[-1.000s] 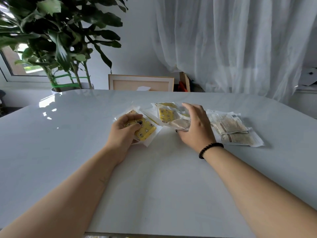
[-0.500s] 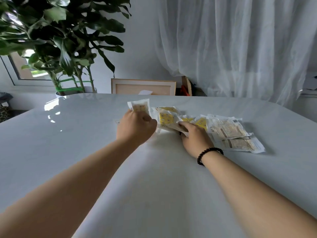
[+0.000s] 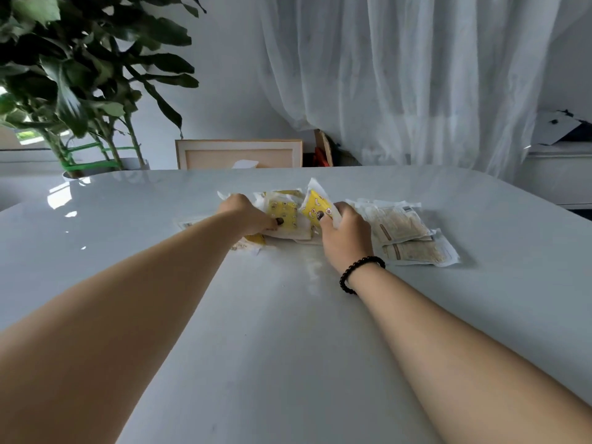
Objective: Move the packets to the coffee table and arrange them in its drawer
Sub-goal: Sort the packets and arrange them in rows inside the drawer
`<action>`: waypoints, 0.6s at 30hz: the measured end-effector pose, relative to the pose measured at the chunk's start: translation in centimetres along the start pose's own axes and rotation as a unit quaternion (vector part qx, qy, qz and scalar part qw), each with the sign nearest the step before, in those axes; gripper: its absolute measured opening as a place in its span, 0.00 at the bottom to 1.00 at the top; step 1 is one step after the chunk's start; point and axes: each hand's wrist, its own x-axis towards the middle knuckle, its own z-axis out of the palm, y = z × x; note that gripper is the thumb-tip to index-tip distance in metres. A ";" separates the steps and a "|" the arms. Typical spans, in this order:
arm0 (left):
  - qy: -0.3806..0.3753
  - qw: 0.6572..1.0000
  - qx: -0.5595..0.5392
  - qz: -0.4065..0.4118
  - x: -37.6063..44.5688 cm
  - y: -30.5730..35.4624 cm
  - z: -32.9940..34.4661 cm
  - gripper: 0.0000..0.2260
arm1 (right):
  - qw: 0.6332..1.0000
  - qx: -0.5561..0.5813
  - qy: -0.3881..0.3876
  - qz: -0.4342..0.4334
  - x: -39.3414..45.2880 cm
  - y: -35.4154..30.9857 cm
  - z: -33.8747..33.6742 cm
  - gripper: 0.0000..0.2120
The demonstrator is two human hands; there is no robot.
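Right hand (image 3: 346, 233) now lifting a yellow packet (image 3: 317, 206) (tilted), left hand (image 3: 245, 216) pinching another (image 3: 283, 213)

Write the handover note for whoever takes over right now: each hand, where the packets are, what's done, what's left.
Left hand: thumb pressed on a flat yellow packet; another packet seems gripped under the fingers, partly hidden.
Right hand: holds a second yellow packet, tilted up off the table.
Packets: all on the white table. Two beige packets lie overlapping just right of the right hand. More packet edges show under the left wrist.
Done: gathering has begun; nothing has left this table.
Left: collect every packet, carry them to the coffee table, arrange them in its drawer. Neither is in view.
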 end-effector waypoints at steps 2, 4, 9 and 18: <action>0.010 0.996 -0.090 -0.022 -0.5 -1.4 0.3 0.17 | 0.997 0.055 0.011 0.053 0.0 0.5 0.2 0.06; 0.034 0.981 -0.191 -0.019 -1.3 -2.9 0.3 0.10 | 0.990 0.102 0.030 0.095 0.1 0.8 0.3 0.13; 0.102 0.927 -0.358 0.036 -4.8 -5.0 0.3 0.05 | 0.974 0.167 0.055 0.142 0.8 1.1 -0.6 0.16; 0.073 0.859 -0.502 0.071 -6.1 -6.6 -0.4 0.04 | 0.928 0.315 0.044 0.195 0.3 0.6 -0.1 0.07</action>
